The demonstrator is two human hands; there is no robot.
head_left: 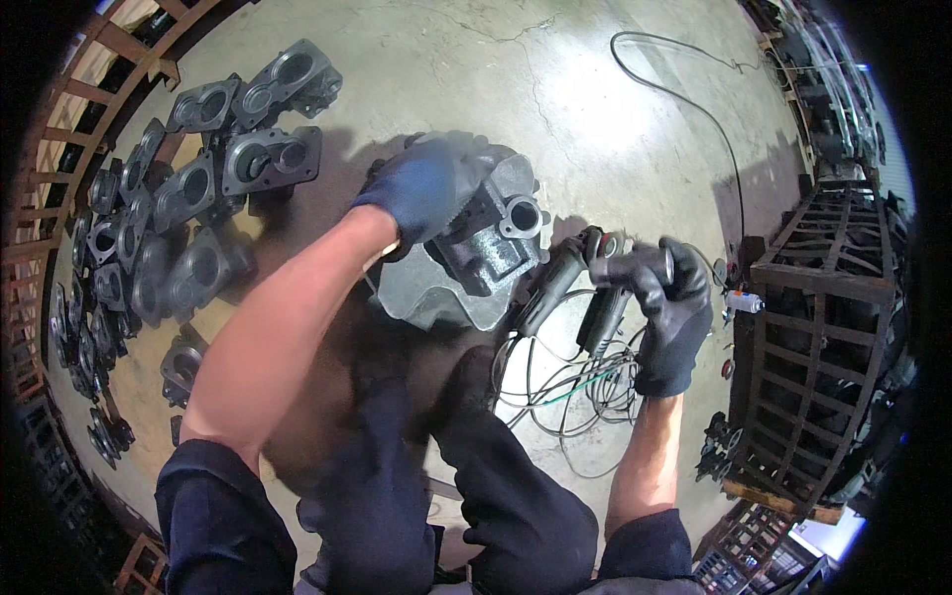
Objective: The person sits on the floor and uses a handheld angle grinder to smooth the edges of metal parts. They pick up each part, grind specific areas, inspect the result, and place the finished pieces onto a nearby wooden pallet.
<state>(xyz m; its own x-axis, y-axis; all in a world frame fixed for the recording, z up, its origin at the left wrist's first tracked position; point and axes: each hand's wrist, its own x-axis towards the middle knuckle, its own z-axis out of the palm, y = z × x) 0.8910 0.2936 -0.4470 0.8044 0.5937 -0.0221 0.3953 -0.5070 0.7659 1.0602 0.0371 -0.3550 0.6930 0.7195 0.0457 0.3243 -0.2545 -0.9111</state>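
A grey metal casting [506, 243] with a round port stands in front of my legs, on a flat grey lobed metal piece [421, 283]. My left hand [426, 188], in a blue and dark glove, is closed over the casting's upper left part; its fingertips are blurred. Off to the right, my right hand [674, 317], in a dark glove, is raised with bent fingers around a short dark cylinder [627, 268]. Just below and left of that hand, two angle grinders, one [555, 288] beside the other [601, 322], lean near the casting.
Tangled cables [575, 392] lie below the grinders. Many similar castings [273, 159] stand in rows along the left. On the right is a dark metal crate [818, 327], with a small white and orange item [744, 301] near it. A black cable [729, 149] curves over the concrete floor [476, 69].
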